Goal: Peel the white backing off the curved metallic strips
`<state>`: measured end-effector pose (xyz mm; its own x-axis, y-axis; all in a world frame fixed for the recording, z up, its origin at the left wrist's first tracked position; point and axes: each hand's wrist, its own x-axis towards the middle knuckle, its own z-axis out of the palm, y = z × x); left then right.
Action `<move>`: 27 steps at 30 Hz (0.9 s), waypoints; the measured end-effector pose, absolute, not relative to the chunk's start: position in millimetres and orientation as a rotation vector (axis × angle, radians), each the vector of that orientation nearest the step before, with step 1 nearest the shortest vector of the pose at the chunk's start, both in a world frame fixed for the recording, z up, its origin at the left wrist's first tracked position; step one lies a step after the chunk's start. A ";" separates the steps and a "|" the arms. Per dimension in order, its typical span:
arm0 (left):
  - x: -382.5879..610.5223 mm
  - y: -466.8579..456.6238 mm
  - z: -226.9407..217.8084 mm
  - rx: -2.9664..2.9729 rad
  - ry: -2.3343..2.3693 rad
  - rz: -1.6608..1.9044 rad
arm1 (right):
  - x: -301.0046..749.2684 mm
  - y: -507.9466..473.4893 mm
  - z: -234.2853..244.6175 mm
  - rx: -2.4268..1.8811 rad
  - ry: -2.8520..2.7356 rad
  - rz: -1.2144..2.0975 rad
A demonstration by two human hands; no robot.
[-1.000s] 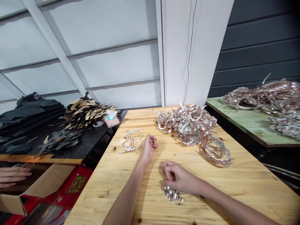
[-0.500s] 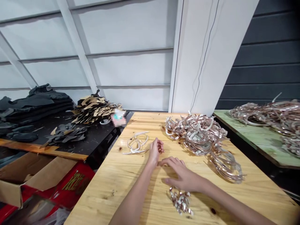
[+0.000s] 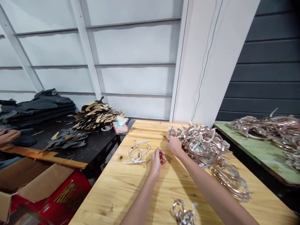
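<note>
My right hand (image 3: 174, 145) reaches forward on the pine table (image 3: 112, 193), its fingertips at the near left edge of a large tangled pile of shiny rose-copper strips (image 3: 201, 147). I cannot tell whether those fingers hold a strip. My left hand (image 3: 157, 161) stands just to the right of a small loose coil of pale strips (image 3: 138, 153), its fingers closed together with nothing visible in them. Near the bottom of the view, a small clump of shiny strip scraps (image 3: 184, 213) lies on the wood, apart from both hands.
To the left stands a black table (image 3: 98, 147) with tan and dark cut pieces (image 3: 96, 116), stacked black material and a blurred object. A co-worker's hand (image 3: 8, 136) rests at its left end. More strips lie on a green board (image 3: 260, 147). A cardboard box sits below left.
My right hand has moved forward from the scrap clump to the edge of the large pile. The view has tilted down, and my left hand has stayed beside the pale coil.
</note>
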<state>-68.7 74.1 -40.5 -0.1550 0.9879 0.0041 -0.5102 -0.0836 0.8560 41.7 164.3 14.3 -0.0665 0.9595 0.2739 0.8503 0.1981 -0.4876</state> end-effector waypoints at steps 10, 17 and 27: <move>-69.1 75.7 -42.2 0.933 0.931 1.522 | 67.5 133.1 47.3 -1.122 -1.524 0.592; -48.5 42.5 -15.3 1.196 0.805 1.400 | 100.1 39.8 34.3 -0.621 -1.353 1.470; -27.2 17.1 3.5 1.168 0.634 1.315 | 130.0 -0.4 -8.7 -0.801 -1.510 1.487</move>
<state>-27.2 17.1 3.5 0.2106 0.9464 0.2448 -0.3978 -0.1458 0.9058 130.0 -0.4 -8.7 -0.4353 0.8906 0.1315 -0.1178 0.0884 -0.9891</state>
